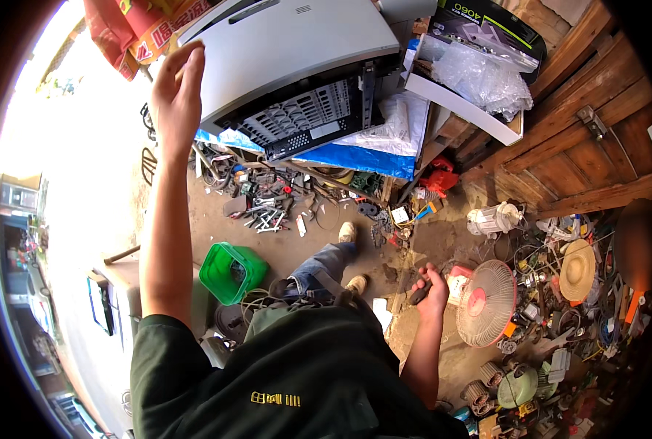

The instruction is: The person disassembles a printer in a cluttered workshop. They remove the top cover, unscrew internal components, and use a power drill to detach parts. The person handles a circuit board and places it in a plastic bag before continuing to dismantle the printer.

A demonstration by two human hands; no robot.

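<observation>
Dark shirt (267,373) up close, and beyond it the machine (304,55) sits on a blue-and-white sheet (392,162), keypad panel (318,137) facing us! Left hand (176,102) is up at its corner, fingers loosely extended, nothing visible in them; contact, can't tell. Right hand (433,290), low beside the fan (483,304), curls round a dark object (418,294), well apart from the machine. Good form, I'd judge: steady the machine with a flat left palm, keep that right grip firm, and watch the sheet doesn't slide.
</observation>
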